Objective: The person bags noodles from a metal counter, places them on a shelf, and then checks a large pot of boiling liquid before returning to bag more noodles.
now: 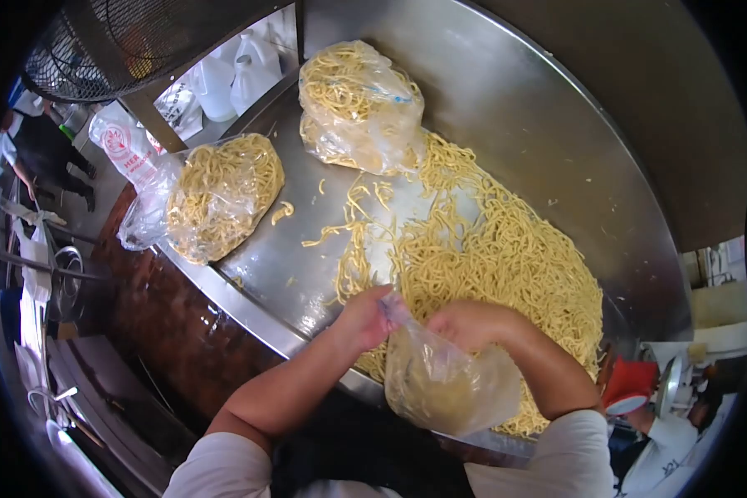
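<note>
A clear plastic bag [448, 390] hangs at the near edge of the metal table, with some noodles showing dimly through it. My left hand [368, 316] pinches the gathered rim of this bag. At the other side of its mouth, my right hand [473, 325] is closed on the bag, its fingertips partly hidden. Just beyond both hands spreads a wide heap of loose thick yellow noodles [515, 257]. Two filled bags lie farther off: one bag of noodles [224, 195] at the left edge, another bag of noodles [361, 108] at the back.
The metal table [295, 274] has a raised rim, and stray noodles lie on it. White jugs [216, 87] and a printed plastic bag [124, 145] stand beyond its left side. A person [54, 153] is at far left; another person's sleeve [672, 440] shows at lower right near a red object [629, 382].
</note>
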The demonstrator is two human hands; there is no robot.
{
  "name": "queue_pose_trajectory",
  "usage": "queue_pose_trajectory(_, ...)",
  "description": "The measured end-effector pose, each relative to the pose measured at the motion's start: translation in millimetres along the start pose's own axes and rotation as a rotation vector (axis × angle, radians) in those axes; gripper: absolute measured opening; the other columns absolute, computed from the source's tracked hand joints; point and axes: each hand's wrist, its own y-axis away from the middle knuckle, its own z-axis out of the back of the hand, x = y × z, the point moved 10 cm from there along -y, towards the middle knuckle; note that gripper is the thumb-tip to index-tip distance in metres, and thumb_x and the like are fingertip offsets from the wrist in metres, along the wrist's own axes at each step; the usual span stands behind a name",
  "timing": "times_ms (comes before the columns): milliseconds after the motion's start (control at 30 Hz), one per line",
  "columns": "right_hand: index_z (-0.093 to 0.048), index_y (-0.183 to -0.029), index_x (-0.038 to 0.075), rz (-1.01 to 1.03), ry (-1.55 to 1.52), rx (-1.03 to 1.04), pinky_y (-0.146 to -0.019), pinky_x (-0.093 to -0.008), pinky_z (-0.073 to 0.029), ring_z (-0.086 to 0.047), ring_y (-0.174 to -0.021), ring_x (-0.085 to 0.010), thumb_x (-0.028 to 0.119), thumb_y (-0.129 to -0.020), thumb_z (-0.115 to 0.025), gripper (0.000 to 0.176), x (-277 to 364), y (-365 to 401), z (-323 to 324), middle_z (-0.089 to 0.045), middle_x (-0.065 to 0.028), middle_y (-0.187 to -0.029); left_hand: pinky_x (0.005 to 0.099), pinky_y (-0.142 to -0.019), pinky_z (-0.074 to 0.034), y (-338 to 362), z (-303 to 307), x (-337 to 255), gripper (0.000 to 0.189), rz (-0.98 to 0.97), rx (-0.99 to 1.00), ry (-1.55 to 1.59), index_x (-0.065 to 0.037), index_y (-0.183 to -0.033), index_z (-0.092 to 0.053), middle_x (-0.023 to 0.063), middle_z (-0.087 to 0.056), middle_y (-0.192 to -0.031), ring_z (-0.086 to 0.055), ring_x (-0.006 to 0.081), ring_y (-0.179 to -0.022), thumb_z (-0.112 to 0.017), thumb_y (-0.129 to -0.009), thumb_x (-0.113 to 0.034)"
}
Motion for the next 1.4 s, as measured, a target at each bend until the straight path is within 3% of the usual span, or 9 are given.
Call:
queue_pose_trajectory(67,-0.057,-0.122,0.001,-0.077,0.211,-0.696,-0.087,-0.0387,-0.048,-0.056,-0.111,-0.0323,0.035,-0.062,-0.082,0.073,-16.7,40.6,59.0,-0.056,-0.0192,-0.124,0.0307,-0.062,-0.053,-0.2,-6.8,0.8,0.018,-0.021,0.014,-0.091,-0.006,-0.086,-0.055,0.0031,-0.060,-0.075,-0.060,0.0174,-0.066,-0.051,-0.095,-0.021)
queue_pose_trajectory(167,-0.057,-0.124,0.008,-0.176,0.242,-0.935,-0.087,-0.0400,-0.049,-0.058,-0.109,-0.0322,0.031,-0.062,-0.081,0.070,-53.7,24.8,42.2,-0.053,-0.0175,-0.129,0.0295,-0.062,-0.053,-8.6,-6.5,10.5,0.015,-0.008,0.100,-0.106,-0.006,-0.083,-0.056,0.0028,-0.059,-0.073,-0.060,0.0168,-0.064,-0.052,-0.093,-0.017)
queue_pose_trajectory(667,-0.061,-0.087,-0.004,0.143,-0.094,-0.928,-0.072,-0.0487,-0.050,-0.063,-0.078,-0.0409,0.013,-0.082,-0.052,0.020,149.8,-2.8,35.5,-0.065,-0.0246,-0.088,0.0243,-0.053,-0.042,149.4,-209.5,-37.5,0.035,-0.233,0.579,-1.030,0.003,-0.120,-0.057,0.0002,-0.056,-0.070,-0.053,0.0094,-0.059,-0.058,-0.091,-0.017)
queue_pose_trajectory(867,-0.058,-0.118,0.010,0.091,0.033,-0.624,-0.084,-0.0435,-0.050,-0.060,-0.105,-0.0331,0.018,-0.077,-0.068,0.042,98.3,-3.0,10.1,-0.063,-0.0177,-0.114,0.0324,-0.071,-0.048,166.4,-126.7,-134.5,0.029,-0.847,-0.005,-2.350,0.000,-0.105,-0.063,0.0141,-0.064,-0.083,-0.061,0.0209,-0.075,-0.064,-0.084,-0.021)
queue_pose_trajectory(1000,-0.051,-0.131,0.009,-0.244,0.419,-1.068,-0.111,-0.0498,-0.027,-0.049,-0.124,-0.0301,0.020,-0.069,-0.075,0.068,27.6,71.9,5.4,-0.053,-0.0155,-0.132,0.0327,-0.072,-0.048,176.1,-79.6,-150.3,0.022,-0.521,-0.280,-2.164,0.001,-0.092,-0.065,0.0122,-0.064,-0.077,-0.062,0.0214,-0.075,-0.062,-0.087,-0.020)
queue_pose_trajectory(1100,-0.055,-0.126,0.007,-0.342,0.463,-1.142,-0.112,-0.0553,-0.018,-0.049,-0.124,-0.0301,0.021,-0.069,-0.077,0.063,-33.6,58.4,-24.5,-0.056,-0.0185,-0.127,0.0343,-0.072,-0.049,165.6,-91.3,-124.2,0.029,-0.704,0.125,-1.530,-0.001,-0.079,-0.065,0.0093,-0.062,-0.067,-0.064,0.0248,-0.071,-0.058,-0.092,-0.026)
queue_pose_trajectory(1233,-0.063,-0.116,0.006,-0.281,0.179,-1.173,-0.104,-0.0459,-0.036,-0.059,-0.113,-0.0238,0.015,-0.072,-0.075,0.046,-39.6,59.7,-18.4,-0.063,-0.0174,-0.117,0.0326,-0.075,-0.050,167.3,-132.9,-70.8,0.037,-0.320,0.638,-0.791,0.001,-0.089,-0.065,0.0082,-0.063,-0.065,-0.062,0.0206,-0.066,-0.059,-0.093,-0.035)
queue_pose_trajectory(1300,-0.068,-0.095,0.004,0.018,-0.756,-1.417,-0.081,-0.0315,-0.049,-0.066,-0.089,-0.0182,0.011,-0.072,-0.073,0.025,-46.3,82.0,-9.0,-0.068,-0.0123,-0.090,0.0328,-0.086,-0.048,191.9,-149.5,-30.6,0.045,-0.043,0.795,-0.926,0.001,-0.103,-0.063,0.0122,-0.066,-0.088,-0.064,0.0216,-0.087,-0.069,-0.084,-0.039)
queue_pose_trajectory(1400,-0.067,-0.088,0.001,0.405,-0.622,-1.551,-0.066,-0.0253,-0.049,-0.062,-0.074,-0.0099,0.002,-0.075,-0.067,0.013,43.2,131.0,39.1,-0.065,-0.0038,-0.077,0.0341,-0.096,-0.044,181.1,-189.0,-42.7,0.062,-0.759,0.813,-1.457,-0.002,-0.120,-0.056,0.0121,-0.059,-0.118,-0.056,0.0199,-0.110,-0.078,-0.075,-0.039)
